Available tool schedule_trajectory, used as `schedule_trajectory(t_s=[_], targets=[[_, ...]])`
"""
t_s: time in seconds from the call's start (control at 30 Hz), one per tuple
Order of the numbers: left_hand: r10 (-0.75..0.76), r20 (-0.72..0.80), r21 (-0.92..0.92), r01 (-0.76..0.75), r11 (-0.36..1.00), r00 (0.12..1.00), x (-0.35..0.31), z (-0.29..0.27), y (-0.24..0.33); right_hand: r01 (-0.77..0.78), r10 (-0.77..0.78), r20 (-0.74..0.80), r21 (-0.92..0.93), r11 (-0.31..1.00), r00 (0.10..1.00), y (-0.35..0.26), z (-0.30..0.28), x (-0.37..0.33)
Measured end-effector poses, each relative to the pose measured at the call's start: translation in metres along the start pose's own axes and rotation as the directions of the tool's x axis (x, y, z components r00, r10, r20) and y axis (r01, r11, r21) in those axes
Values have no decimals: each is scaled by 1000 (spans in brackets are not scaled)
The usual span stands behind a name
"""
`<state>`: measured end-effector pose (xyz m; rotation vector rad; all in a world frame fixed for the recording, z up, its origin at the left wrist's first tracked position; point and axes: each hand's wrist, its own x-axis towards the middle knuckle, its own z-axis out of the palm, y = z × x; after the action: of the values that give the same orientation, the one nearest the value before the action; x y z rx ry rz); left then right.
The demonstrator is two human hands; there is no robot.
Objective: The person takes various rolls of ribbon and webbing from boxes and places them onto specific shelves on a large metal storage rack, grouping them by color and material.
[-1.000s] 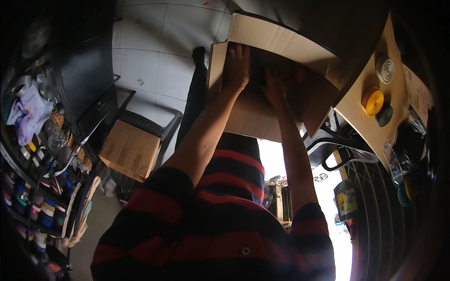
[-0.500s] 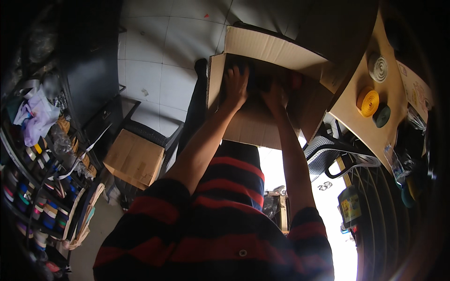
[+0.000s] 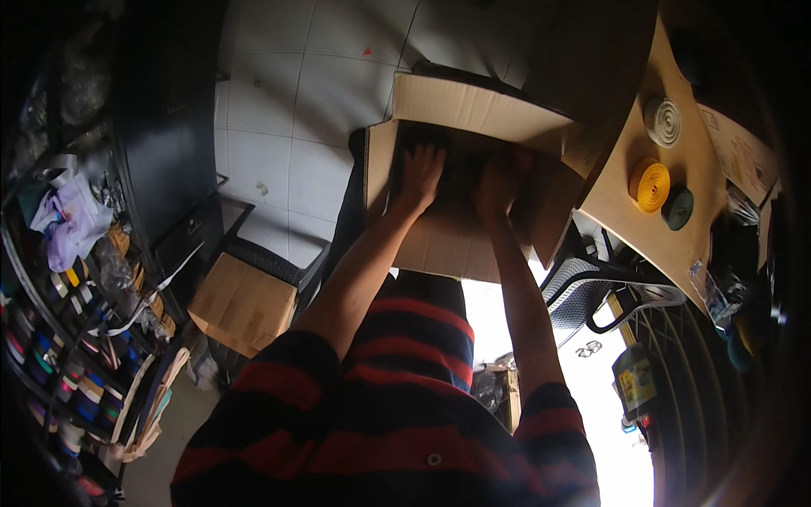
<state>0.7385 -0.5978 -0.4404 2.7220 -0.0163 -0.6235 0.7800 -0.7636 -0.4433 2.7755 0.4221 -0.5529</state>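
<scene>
An open cardboard box [image 3: 483, 108] stands in front of me with its flaps folded out. Both my hands reach down inside it. My left hand [image 3: 421, 176] lies palm down near the box's left wall, its fingers a little apart on something dark. To the right of it, my right hand [image 3: 499, 181] is in deep shadow, and its fingertips are lost in the dark. Whatever lies under the hands is too dark to make out. A dim reddish patch shows just beyond the right hand.
At right, a tan tabletop [image 3: 621, 182] carries a whitish webbing roll [image 3: 663, 121], a yellow one [image 3: 650, 186] and a dark green one [image 3: 677, 208]. A closed carton [image 3: 242, 304] sits on a chair at left. Shelves of ribbon rolls [image 3: 89, 393] line the far left.
The box sits slightly lower and further left in view. My left hand's fingers have drawn down a little, and the right hand has turned, with its fingers now deeper in shadow.
</scene>
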Motion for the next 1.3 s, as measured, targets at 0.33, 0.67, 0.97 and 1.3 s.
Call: schedule_trajectory(t_s=[0.33,0.67,0.97,1.3], targets=[[41,121,-76,-32,997,992,-26,0,-3,143,-144,-47,603,785,988,-28,-19,30],[74,368,-164,-13,986,927,-19,-2,-26,-119,-84,200,819,561,976,-75,1,63],[-85,446,-293,235,927,891,-18,-7,-23,-86,-252,172,944,319,952,-37,-22,43],[-300,356,-846,441,299,885,7,-40,-12,-296,-108,291,954,-39,951,18,-39,3]])
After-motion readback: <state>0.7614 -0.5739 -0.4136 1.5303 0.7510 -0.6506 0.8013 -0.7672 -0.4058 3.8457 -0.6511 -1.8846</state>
